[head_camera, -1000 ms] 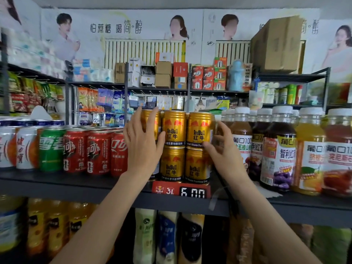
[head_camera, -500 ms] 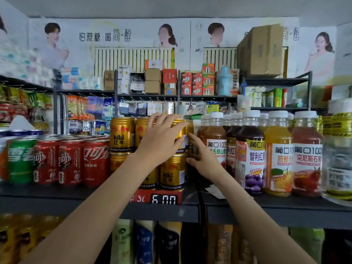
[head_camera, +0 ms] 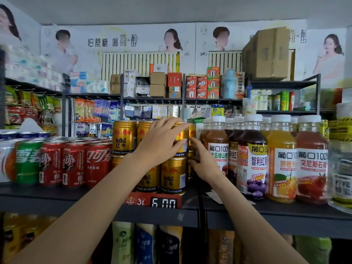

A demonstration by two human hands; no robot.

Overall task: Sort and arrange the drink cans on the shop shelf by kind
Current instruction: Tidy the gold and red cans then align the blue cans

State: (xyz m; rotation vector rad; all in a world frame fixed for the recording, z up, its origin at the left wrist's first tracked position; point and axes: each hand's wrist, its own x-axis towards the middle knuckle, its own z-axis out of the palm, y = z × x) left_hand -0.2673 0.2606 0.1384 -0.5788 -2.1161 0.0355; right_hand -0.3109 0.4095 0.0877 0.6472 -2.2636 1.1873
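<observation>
Gold Red Bull cans stand two high in the middle of the dark shelf. My left hand lies over the upper right gold can, fingers wrapped over its top and front, thumb beneath. My right hand is at the stack's right side, thumb and fingertips touching the cans, squeezed between them and the bottles. The lower gold can stands below my left hand. To the left stand red cola cans, a green can and a white can.
Juice bottles with white caps fill the shelf right of the gold cans. A clear jar stands at the far right. A red price tag hangs on the shelf edge. More drinks stand on the shelf below.
My left hand has moved from the left side of the gold stack onto its upper right can. My right hand has stayed at the stack's right side. The view has shifted rightward.
</observation>
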